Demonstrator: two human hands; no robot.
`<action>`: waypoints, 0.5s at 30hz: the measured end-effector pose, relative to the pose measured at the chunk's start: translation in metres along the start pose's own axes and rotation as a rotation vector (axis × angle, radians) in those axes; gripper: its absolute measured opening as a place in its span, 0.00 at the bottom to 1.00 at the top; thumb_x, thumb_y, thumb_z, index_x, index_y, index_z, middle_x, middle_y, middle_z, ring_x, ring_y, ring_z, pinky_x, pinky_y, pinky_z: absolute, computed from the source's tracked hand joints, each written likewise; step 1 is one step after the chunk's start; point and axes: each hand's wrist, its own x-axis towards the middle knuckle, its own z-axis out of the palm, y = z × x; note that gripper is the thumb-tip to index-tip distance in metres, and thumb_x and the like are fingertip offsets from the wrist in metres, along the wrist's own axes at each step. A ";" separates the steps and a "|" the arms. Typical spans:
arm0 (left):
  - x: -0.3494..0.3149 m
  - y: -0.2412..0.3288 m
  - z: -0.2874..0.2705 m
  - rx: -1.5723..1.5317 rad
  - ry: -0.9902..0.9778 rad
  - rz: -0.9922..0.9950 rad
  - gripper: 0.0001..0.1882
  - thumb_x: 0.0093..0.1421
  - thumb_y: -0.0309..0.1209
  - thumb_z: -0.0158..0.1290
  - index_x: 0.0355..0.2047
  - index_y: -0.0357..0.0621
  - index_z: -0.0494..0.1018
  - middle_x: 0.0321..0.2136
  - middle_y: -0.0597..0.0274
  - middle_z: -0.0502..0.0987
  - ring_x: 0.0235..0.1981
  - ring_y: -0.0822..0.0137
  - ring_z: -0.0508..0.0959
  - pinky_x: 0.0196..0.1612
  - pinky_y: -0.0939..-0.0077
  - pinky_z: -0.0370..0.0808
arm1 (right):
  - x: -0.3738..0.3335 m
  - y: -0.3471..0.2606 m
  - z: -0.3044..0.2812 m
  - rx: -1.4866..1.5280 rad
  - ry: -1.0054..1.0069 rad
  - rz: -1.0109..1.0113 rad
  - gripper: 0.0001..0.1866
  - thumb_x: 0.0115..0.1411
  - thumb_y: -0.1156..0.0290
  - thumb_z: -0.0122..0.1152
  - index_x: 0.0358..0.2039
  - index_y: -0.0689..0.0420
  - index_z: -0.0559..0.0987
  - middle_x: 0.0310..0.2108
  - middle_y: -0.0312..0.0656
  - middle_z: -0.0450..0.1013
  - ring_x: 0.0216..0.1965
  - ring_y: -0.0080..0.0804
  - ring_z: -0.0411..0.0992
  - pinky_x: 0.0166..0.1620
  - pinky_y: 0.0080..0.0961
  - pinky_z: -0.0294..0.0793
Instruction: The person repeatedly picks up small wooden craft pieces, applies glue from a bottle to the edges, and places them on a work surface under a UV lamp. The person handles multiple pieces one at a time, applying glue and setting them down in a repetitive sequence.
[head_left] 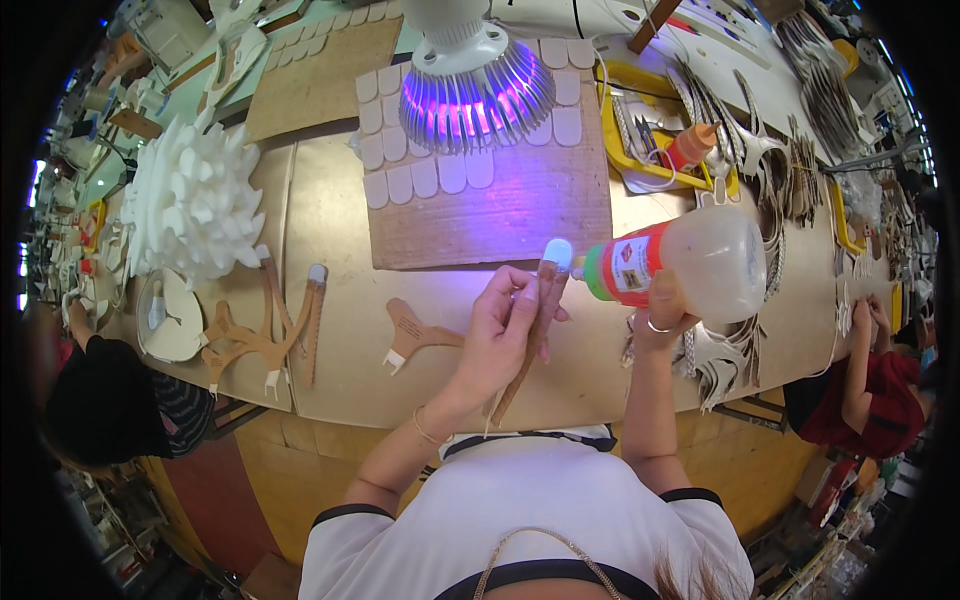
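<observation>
My left hand [503, 322] pinches a narrow brown leather strap [524, 372], with its pale rounded tip pointing away from me under the lamp's violet light. In my right hand [660, 312] is a squeeze glue bottle [640, 264], tipped on its side. Its body is cloudy and translucent, with a red label and a green cap. The nozzle points left, close by the strap's tip; whether they touch I cannot tell. A brown Y-shaped leather piece [425, 335] lies left of my left hand. Further left are more branched brown leather pieces [262, 345].
A lamp with a finned body [478, 95] hangs over a cardboard sheet [480, 235] bearing rows of pale rounded tabs. White foam [192, 195] stands at left. A yellow tray [615, 150] holds tools and an orange bottle [692, 145]. Leather straps [765, 180] pile at right. Other people sit on both sides.
</observation>
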 end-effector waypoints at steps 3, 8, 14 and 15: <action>0.000 0.000 0.000 0.026 0.012 0.012 0.10 0.69 0.35 0.38 0.38 0.41 0.62 0.27 0.58 0.76 0.16 0.79 0.70 0.19 0.85 0.71 | 0.000 -0.003 0.001 0.053 0.070 0.105 0.36 0.45 0.68 0.73 0.54 0.59 0.67 0.48 0.41 0.69 0.46 0.34 0.70 0.50 0.34 0.71; -0.003 -0.005 0.006 0.060 0.010 0.030 0.11 0.69 0.37 0.38 0.38 0.41 0.62 0.27 0.58 0.76 0.15 0.79 0.70 0.19 0.85 0.70 | 0.002 0.003 0.004 -0.042 -0.110 -0.072 0.34 0.46 0.68 0.72 0.54 0.59 0.67 0.48 0.41 0.70 0.45 0.33 0.71 0.50 0.36 0.71; -0.002 -0.004 0.001 0.081 0.043 0.050 0.12 0.69 0.38 0.38 0.38 0.41 0.62 0.26 0.58 0.76 0.15 0.79 0.70 0.19 0.85 0.70 | 0.001 0.017 -0.008 -0.080 -0.174 -0.119 0.40 0.46 0.63 0.72 0.57 0.58 0.62 0.51 0.42 0.68 0.49 0.36 0.69 0.53 0.37 0.69; -0.001 -0.004 0.001 0.070 0.042 0.056 0.11 0.69 0.37 0.38 0.38 0.41 0.62 0.26 0.58 0.76 0.15 0.80 0.69 0.18 0.85 0.69 | 0.000 0.019 -0.010 -0.012 -0.141 -0.071 0.41 0.45 0.63 0.72 0.58 0.58 0.61 0.51 0.43 0.67 0.49 0.36 0.68 0.54 0.37 0.68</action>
